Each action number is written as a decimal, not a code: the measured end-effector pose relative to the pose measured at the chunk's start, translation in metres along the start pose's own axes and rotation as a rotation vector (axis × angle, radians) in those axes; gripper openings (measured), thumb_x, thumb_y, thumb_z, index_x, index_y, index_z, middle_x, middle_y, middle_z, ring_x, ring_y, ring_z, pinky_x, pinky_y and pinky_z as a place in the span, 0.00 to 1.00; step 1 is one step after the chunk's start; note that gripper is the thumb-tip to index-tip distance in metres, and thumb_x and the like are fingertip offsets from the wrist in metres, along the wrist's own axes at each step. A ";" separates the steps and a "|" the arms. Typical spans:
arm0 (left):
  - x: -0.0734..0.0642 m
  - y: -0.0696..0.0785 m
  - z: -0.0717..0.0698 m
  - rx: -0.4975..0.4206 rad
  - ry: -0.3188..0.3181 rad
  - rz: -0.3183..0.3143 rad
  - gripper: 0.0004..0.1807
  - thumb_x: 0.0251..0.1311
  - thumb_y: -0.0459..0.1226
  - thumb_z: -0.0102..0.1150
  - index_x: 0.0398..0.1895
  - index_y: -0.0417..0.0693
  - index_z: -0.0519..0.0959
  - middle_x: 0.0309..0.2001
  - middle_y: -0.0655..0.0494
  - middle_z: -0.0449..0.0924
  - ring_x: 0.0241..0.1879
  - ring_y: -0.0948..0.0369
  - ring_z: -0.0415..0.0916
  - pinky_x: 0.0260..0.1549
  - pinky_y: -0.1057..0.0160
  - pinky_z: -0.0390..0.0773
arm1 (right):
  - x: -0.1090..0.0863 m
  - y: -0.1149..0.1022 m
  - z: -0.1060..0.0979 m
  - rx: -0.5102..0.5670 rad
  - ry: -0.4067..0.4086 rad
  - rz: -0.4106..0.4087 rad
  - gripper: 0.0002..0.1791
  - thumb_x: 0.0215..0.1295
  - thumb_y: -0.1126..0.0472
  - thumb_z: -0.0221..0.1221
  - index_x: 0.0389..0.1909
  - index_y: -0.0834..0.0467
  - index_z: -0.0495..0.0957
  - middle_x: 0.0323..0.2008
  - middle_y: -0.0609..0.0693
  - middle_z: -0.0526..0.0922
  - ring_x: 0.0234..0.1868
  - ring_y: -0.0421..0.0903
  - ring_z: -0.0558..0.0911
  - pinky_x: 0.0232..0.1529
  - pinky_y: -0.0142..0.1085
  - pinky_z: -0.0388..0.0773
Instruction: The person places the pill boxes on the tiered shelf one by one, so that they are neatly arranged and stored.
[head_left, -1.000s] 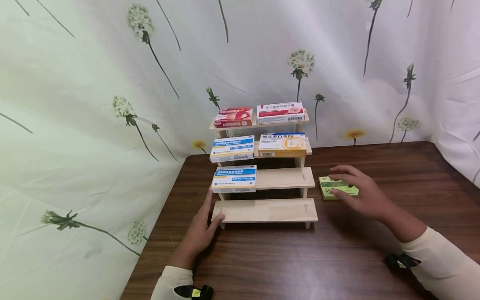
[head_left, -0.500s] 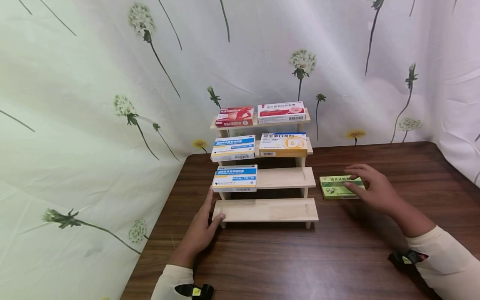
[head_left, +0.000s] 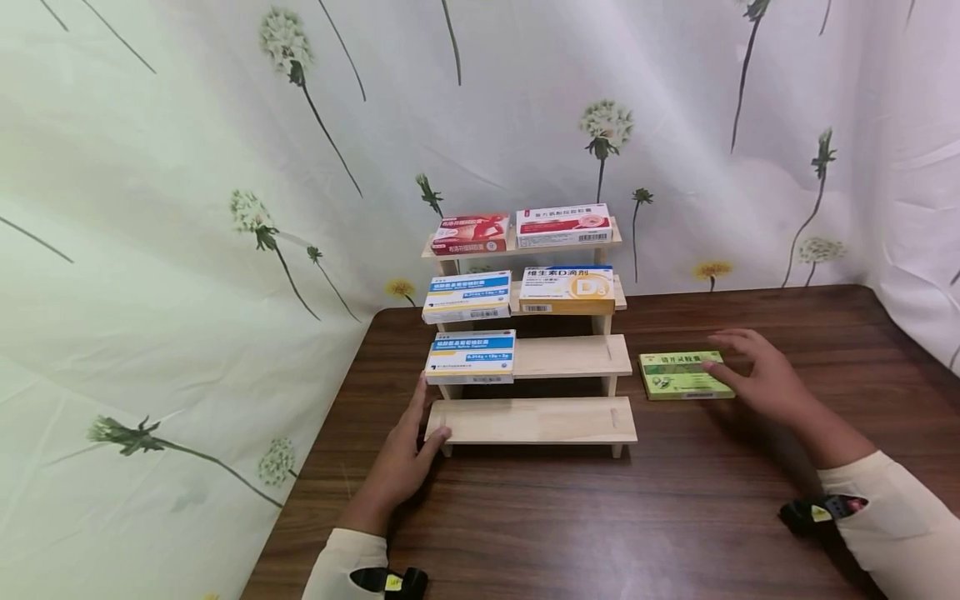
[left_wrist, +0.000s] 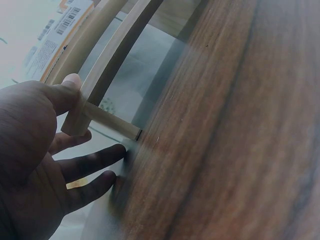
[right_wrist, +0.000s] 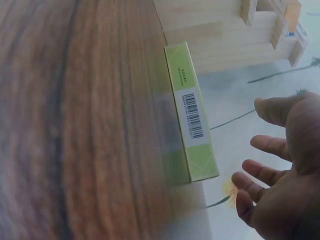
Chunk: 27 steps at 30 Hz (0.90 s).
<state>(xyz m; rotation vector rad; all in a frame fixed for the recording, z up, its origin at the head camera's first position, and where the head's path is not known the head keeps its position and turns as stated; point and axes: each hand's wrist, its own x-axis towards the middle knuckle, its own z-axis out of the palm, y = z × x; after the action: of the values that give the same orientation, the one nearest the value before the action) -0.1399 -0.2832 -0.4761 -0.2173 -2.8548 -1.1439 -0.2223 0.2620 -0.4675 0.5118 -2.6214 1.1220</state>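
A stepped wooden display stand (head_left: pixel 531 421) stands on the table, holding several medicine boxes. My left hand (head_left: pixel 397 467) grips the left end of its lowest shelf. In the left wrist view, the thumb (left_wrist: pixel 71 81) lies on the board and the other fingers spread past its end. To the right of the stand, a green medicine box (head_left: pixel 678 379) lies flat on the table. My right hand (head_left: pixel 772 385) hovers above its right end, fingers loosely bent and holding nothing. The right wrist view shows the box's barcode side (right_wrist: pixel 192 115) with the fingers apart from it.
The top shelf bears a red box (head_left: pixel 470 234) and a white-and-red box (head_left: pixel 564 226). Below are a blue-and-white box (head_left: pixel 467 296) and a vitamin D box (head_left: pixel 567 289). Another blue-and-white box (head_left: pixel 470 356) sits on the third shelf. A flowered curtain (head_left: pixel 495 108) hangs behind the table.
My right hand has moved to the right over the green box, uncovering more of its top. The box stays in place. My left hand keeps its hold on the stand.
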 end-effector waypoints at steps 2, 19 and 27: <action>0.001 0.000 0.000 -0.001 -0.001 0.001 0.50 0.84 0.44 0.56 0.92 0.66 0.32 0.91 0.45 0.44 0.86 0.39 0.57 0.81 0.31 0.59 | 0.000 0.003 0.000 0.021 -0.020 0.046 0.28 0.80 0.59 0.65 0.72 0.72 0.74 0.69 0.74 0.72 0.65 0.77 0.77 0.59 0.70 0.76; 0.003 -0.002 0.001 0.018 0.006 0.023 0.51 0.84 0.44 0.57 0.92 0.65 0.31 0.90 0.43 0.47 0.85 0.38 0.58 0.80 0.30 0.60 | 0.003 0.027 0.000 0.143 -0.244 0.289 0.47 0.81 0.47 0.64 0.86 0.68 0.54 0.83 0.78 0.54 0.82 0.81 0.55 0.74 0.76 0.60; 0.002 0.001 -0.001 0.012 -0.007 0.003 0.51 0.84 0.43 0.57 0.92 0.63 0.32 0.90 0.43 0.47 0.86 0.39 0.56 0.81 0.31 0.58 | 0.001 0.032 0.001 0.117 -0.235 0.226 0.41 0.75 0.51 0.70 0.82 0.62 0.66 0.83 0.72 0.59 0.83 0.79 0.57 0.73 0.76 0.60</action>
<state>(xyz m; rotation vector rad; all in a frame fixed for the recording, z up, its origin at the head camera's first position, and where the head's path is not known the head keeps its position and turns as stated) -0.1416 -0.2829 -0.4747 -0.2247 -2.8657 -1.1271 -0.2362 0.2815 -0.4881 0.3981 -2.8868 1.3656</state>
